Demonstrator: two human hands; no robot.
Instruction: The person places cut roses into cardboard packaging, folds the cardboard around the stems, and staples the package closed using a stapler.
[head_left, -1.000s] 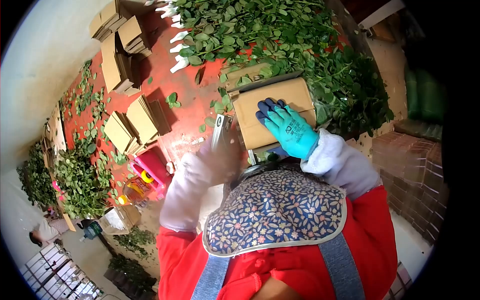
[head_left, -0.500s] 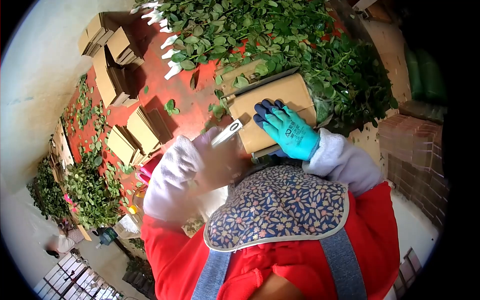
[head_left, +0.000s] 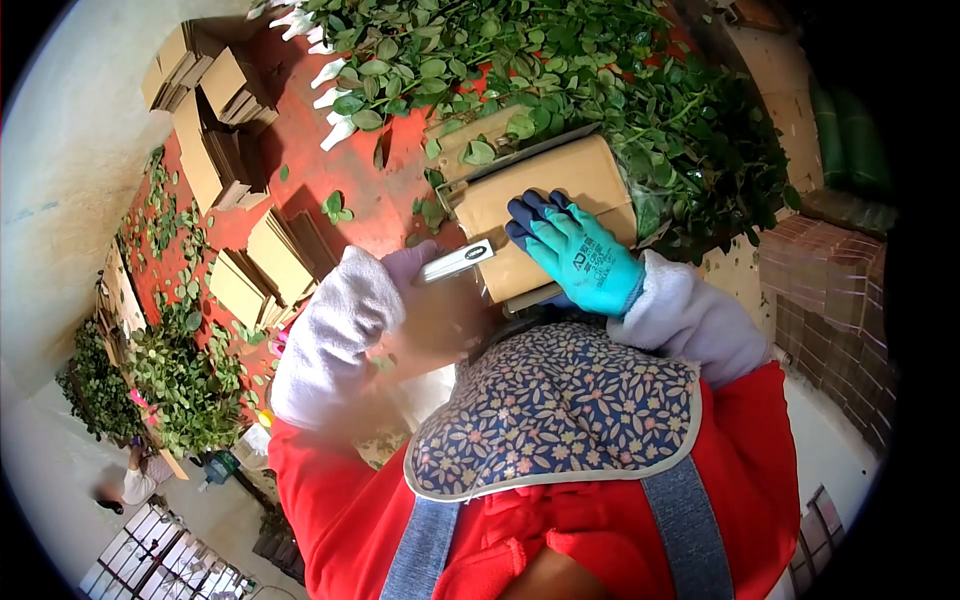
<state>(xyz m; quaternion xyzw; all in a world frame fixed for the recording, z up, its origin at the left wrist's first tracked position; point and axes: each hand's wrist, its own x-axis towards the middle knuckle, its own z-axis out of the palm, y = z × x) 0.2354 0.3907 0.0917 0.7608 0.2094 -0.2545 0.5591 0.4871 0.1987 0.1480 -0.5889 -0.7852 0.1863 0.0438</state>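
My left hand [head_left: 410,262], in a pale lilac covering and partly blurred, is closed around a silver-white stapler [head_left: 455,261] with a dark oval mark. The stapler's tip reaches the left edge of a brown cardboard-wrapped bundle [head_left: 575,168]. On top of this bundle lies my right hand [head_left: 580,255], in a teal glove with dark blue fingertips, its fingers spread flat. Green leaves [head_left: 650,205] stick out at the bundle's right end. A darker board edge runs along its far side.
Folded cardboard pieces [head_left: 283,256] stand in stacks on the red table [head_left: 375,205]. Leafy stems [head_left: 480,60] with white-wrapped ends [head_left: 338,130] cover its far side. More foliage [head_left: 180,370] lies at left. Bundled cardboard [head_left: 825,290] stands at right. Another person [head_left: 138,485] is at lower left.
My left hand has raised and turned the stapler, which now points rightward over the bundle's left edge. My right hand stays flat on the bundle. The view has shifted slightly.
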